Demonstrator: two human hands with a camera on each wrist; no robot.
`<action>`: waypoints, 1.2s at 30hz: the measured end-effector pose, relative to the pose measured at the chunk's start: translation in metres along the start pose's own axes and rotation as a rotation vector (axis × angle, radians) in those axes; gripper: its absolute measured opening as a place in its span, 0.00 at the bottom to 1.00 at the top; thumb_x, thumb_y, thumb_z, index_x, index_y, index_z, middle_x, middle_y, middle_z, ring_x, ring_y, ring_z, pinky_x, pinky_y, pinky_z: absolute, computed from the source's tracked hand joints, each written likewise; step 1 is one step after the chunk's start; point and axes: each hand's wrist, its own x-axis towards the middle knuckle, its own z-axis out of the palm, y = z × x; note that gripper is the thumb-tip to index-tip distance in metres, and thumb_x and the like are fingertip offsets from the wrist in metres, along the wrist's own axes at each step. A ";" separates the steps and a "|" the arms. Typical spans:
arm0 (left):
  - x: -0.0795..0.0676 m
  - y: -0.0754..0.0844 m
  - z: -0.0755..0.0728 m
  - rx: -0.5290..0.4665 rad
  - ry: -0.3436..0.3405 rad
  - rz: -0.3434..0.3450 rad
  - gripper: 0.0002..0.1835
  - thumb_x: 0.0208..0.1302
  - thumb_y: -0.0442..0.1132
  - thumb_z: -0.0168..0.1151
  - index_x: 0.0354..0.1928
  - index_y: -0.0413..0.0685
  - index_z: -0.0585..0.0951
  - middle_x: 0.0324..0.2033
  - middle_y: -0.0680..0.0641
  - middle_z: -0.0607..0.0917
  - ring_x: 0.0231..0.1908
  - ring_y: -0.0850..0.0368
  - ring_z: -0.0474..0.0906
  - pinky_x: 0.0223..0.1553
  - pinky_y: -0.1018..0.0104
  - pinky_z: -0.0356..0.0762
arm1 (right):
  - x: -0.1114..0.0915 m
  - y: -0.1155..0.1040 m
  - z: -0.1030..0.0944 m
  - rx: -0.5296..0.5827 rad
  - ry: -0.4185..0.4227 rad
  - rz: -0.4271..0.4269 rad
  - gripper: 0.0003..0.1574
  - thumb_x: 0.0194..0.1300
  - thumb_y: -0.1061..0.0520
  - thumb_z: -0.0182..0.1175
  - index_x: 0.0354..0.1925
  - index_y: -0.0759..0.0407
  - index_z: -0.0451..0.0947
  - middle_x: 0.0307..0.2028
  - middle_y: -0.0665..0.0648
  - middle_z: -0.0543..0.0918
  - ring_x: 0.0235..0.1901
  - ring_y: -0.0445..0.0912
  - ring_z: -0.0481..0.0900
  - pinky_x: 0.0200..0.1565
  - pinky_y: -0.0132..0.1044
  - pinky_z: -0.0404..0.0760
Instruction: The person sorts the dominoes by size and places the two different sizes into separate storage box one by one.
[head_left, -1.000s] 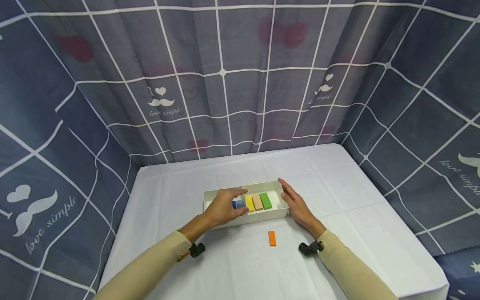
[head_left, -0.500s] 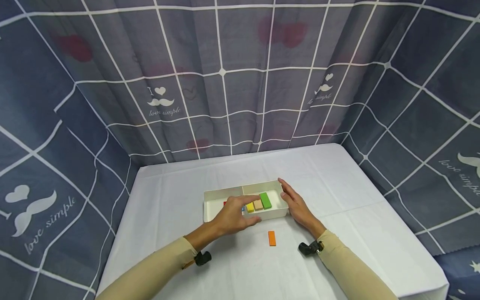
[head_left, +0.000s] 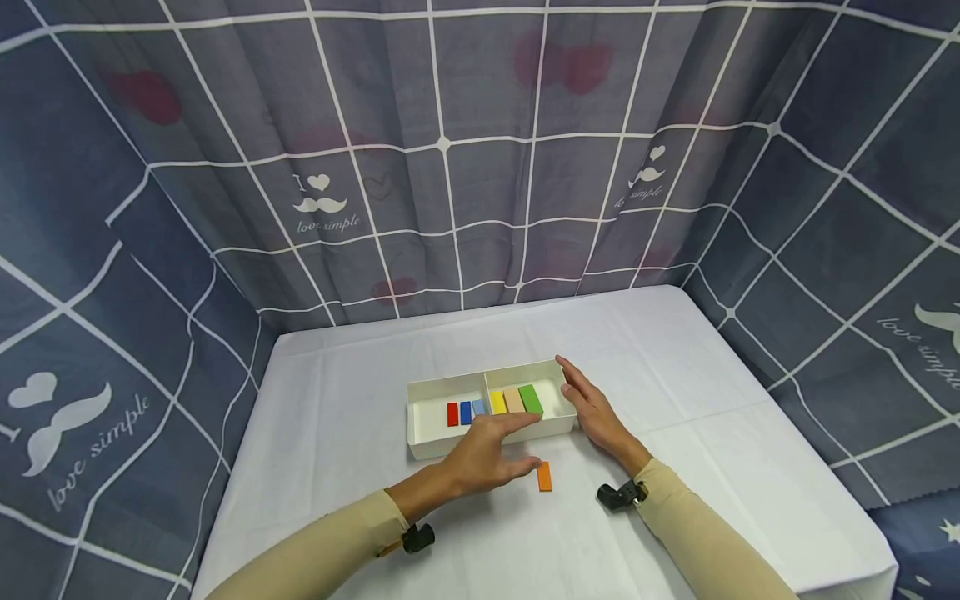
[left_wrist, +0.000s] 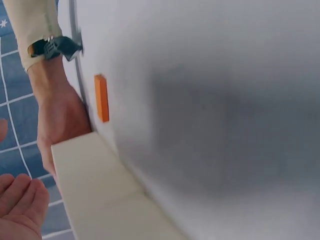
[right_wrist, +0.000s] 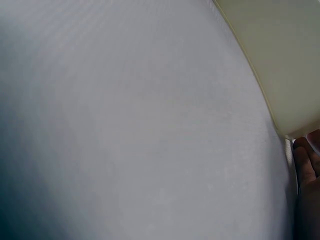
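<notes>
A white divided box [head_left: 442,446] sits on the table. Its left compartment holds a red block [head_left: 452,414], a dark blue block [head_left: 466,412] and a light blue block [head_left: 478,407]; its right one holds a yellow block [head_left: 498,403], a beige block [head_left: 513,401] and a green block [head_left: 531,399]. In front of it lies an orange block [head_left: 544,477]. My left hand [head_left: 480,454] holds nothing, fingers extended over the box's front rim, thumb tip right beside the orange block. My right hand [head_left: 596,414] rests against the box's right end with its fingers stretched out.
A white cloth [head_left: 337,400] covers the table. Dark checked curtains [head_left: 487,192] stand behind it and along both sides. Each wrist wears a small black camera, such as the right wrist camera [head_left: 618,497].
My left hand has moved from above the blue blocks toward the front right, nearing the orange block, its thumb and fingers spreading. The red and blue blocks are now uncovered. My right hand stays put.
</notes>
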 end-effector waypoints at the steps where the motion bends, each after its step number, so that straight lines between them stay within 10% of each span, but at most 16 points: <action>1: -0.001 0.000 0.002 -0.002 -0.003 -0.006 0.32 0.63 0.36 0.82 0.68 0.34 0.83 0.62 0.39 0.90 0.65 0.47 0.87 0.67 0.58 0.84 | 0.000 0.001 0.000 0.001 0.000 0.000 0.34 0.90 0.52 0.47 0.87 0.43 0.58 0.85 0.62 0.62 0.85 0.64 0.58 0.81 0.68 0.61; 36: -0.010 -0.010 0.058 0.035 -0.090 -0.200 0.30 0.59 0.34 0.84 0.64 0.35 0.86 0.58 0.43 0.92 0.60 0.57 0.88 0.62 0.70 0.85 | 0.001 0.002 0.000 0.007 0.004 0.018 0.34 0.91 0.52 0.47 0.87 0.40 0.58 0.85 0.62 0.61 0.85 0.63 0.57 0.82 0.64 0.60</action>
